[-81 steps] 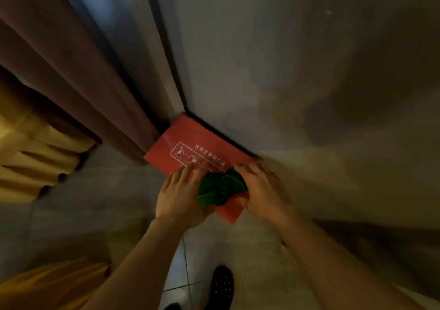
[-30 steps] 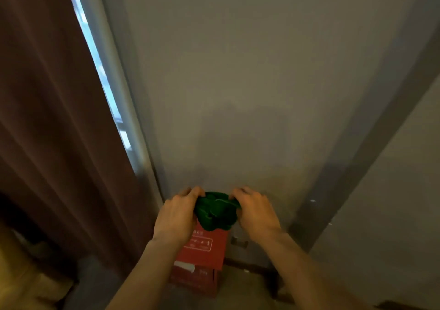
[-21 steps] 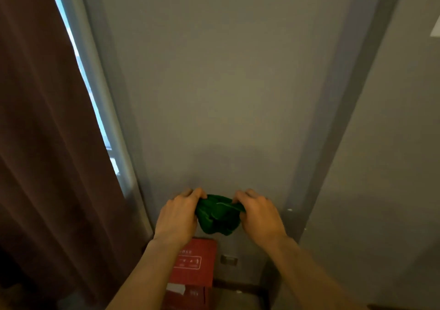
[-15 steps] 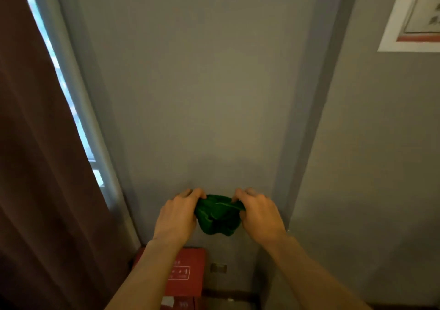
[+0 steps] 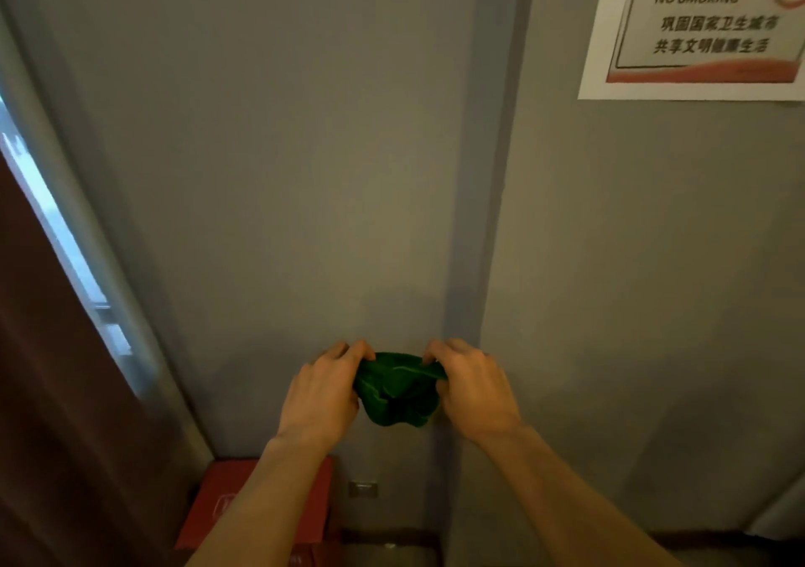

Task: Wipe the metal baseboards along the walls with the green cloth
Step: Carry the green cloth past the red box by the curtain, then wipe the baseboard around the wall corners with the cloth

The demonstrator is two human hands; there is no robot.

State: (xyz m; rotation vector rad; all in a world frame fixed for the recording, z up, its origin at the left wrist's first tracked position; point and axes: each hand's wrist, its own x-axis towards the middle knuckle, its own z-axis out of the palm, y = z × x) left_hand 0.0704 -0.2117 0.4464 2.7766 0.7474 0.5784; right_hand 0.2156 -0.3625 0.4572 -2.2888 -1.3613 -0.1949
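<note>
Green cloth [image 5: 398, 392] bunched, stretched sideways between left hand [image 5: 320, 396] and right hand [image 5: 475, 392]

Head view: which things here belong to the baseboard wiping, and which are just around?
Job:
- green cloth, bunched between left hand and right hand
- dark baseboard strip at the wall foot

Not part of it:
- red box
- no-smoking sign
- brown curtain
- wall outlet
</note>
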